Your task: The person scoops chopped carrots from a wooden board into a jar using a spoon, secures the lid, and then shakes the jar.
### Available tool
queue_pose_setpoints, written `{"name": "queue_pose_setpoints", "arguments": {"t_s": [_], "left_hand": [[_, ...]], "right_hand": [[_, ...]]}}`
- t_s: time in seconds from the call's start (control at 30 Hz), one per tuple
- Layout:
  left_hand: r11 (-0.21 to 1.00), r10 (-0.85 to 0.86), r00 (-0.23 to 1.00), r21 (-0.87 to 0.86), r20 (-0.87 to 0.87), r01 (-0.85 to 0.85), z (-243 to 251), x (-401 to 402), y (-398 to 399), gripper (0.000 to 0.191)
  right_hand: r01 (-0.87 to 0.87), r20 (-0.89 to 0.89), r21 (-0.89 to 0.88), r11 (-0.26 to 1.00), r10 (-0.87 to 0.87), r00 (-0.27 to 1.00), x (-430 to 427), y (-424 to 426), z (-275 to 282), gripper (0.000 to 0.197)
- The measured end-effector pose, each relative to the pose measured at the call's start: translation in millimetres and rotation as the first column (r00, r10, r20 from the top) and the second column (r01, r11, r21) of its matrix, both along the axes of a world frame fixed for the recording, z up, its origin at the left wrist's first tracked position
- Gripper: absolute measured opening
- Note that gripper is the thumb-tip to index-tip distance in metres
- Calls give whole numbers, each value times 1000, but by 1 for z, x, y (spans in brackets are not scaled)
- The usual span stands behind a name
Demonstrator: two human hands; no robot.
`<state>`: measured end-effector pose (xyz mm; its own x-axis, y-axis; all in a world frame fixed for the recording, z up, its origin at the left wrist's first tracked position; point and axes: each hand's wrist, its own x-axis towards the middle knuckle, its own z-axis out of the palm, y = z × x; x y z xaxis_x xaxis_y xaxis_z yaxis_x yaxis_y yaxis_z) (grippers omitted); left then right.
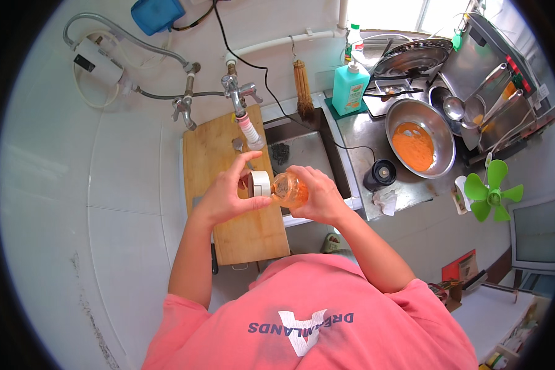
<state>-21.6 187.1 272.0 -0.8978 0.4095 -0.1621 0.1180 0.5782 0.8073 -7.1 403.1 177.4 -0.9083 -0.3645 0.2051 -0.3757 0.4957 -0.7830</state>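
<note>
My left hand (224, 196) grips a white lid (261, 184) between thumb and fingers. My right hand (321, 192) is wrapped around a clear blender cup (286, 190), its wall smeared with orange residue. Cup and lid are close together, roughly in line; whether they touch is hard to make out. Both are held over the right edge of a wooden cutting board (254, 236) and the near part of a sink (310, 148). A metal spoon (237, 144) lies on the board, partly hidden behind my left hand.
A tap with a pink-and-white hose (249, 130) hangs above the board. Right of the sink stand a black blender motor base (380, 175) with a cable, a crumpled tissue (386, 202), a steel bowl (445, 155) of orange mixture and a turquoise pump bottle (350, 90). A green fan (494, 196) is farther right.
</note>
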Motion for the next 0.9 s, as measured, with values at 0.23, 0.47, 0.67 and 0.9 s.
{"name": "queue_pose_setpoints", "arguments": {"t_s": [0.23,0.47,0.67,0.9], "left_hand": [[997,61,996,43,67,-64,12,-8,27,81],[954,13,999,-300,29,-4,16,-12,36,89],[992,22,999,-127,-31,-26,6,-5,36,90],[987,159,857,112,-490,-119,-4,-1,24,63]], "right_hand": [[-23,-58,42,999,26,998,-6,14,5,74],[-35,-48,7,999,35,998,-7,15,11,73],[-55,-28,-9,998,55,998,-9,8,11,78],[22,140,-145,989,-2,990,-8,5,22,75]]}}
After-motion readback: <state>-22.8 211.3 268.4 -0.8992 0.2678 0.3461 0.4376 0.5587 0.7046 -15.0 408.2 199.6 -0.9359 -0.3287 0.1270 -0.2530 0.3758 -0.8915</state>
